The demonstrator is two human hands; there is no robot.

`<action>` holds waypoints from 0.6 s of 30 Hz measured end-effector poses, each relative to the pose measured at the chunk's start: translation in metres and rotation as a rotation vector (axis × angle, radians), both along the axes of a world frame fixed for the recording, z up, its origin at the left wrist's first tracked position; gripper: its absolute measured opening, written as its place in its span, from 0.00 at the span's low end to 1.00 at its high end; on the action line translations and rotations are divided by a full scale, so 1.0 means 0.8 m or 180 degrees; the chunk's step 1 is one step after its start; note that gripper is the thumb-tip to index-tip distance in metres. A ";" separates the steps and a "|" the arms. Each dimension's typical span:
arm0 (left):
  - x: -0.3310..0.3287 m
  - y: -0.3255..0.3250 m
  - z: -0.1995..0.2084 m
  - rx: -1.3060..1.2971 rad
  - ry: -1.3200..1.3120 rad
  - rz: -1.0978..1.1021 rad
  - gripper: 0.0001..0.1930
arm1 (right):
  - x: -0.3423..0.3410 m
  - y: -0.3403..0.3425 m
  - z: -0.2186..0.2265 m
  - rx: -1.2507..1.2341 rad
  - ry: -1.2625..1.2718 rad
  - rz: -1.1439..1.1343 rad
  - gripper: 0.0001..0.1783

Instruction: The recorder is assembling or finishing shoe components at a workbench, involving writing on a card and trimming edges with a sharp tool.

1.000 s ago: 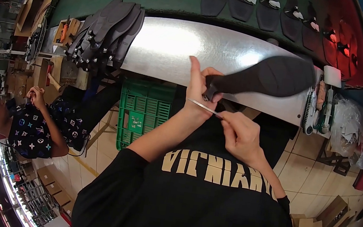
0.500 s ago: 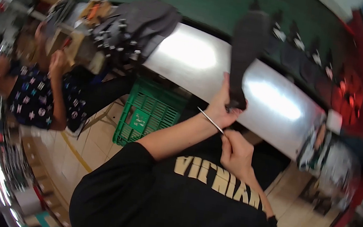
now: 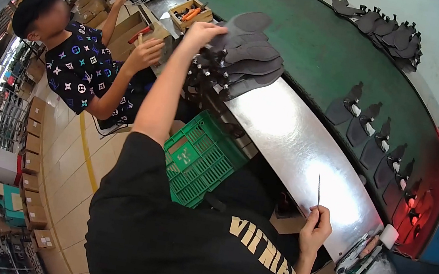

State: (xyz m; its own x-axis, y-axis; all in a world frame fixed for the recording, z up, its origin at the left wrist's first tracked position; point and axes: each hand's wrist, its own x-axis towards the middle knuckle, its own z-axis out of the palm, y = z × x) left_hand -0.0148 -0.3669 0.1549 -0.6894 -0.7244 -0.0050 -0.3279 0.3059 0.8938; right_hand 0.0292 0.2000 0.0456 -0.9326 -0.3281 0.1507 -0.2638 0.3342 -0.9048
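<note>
At the left end of the metal bench, my left hand (image 3: 206,34) reaches over a heap of dark grey shoe soles (image 3: 257,62). Its fingers are closed on the edge of the topmost shoe sole (image 3: 250,22), which is slightly blurred. Black straps with small shiny fittings (image 3: 207,72) hang off the near side of the heap. My right hand (image 3: 316,231) is closed around a thin, pointed metal rod (image 3: 319,190) that stands up from its fingers, above the near edge of the bench.
The metal bench (image 3: 285,119) runs along a green belt (image 3: 283,24) carrying a row of strapped soles (image 3: 372,135). Against the far wall lie more soles (image 3: 391,32). A green crate (image 3: 204,160) stands below. A co-worker (image 3: 82,58) sits at left, beside a wooden tool box (image 3: 191,15).
My left hand has swung left from in front of me to the heap, carrying a sole away from the rod. My right hand has moved right with the rod. The view has turned.
</note>
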 end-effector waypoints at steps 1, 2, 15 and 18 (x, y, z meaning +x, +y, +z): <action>0.001 -0.032 -0.001 -0.0746 -0.0626 0.0203 0.25 | -0.001 0.005 -0.002 0.0061 0.0027 -0.0010 0.05; -0.005 -0.047 0.006 -0.1048 -0.1336 0.0420 0.26 | -0.003 0.011 -0.002 0.0075 0.0026 -0.0068 0.05; -0.211 0.324 -0.136 -0.1394 0.0500 -0.1919 0.31 | -0.046 0.129 -0.007 0.1345 0.0829 -0.1691 0.16; -0.280 0.369 -0.190 -0.1638 0.0100 -0.1894 0.33 | -0.045 0.150 -0.018 0.1736 0.0926 -0.1800 0.20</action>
State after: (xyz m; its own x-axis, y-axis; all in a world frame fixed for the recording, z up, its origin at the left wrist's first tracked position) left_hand -0.2386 -0.0718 0.0031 -0.9563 -0.1395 0.2568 0.0440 0.8000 0.5984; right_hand -0.0067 0.3198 0.0315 -0.9269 0.0807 0.3665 -0.1229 0.8574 -0.4997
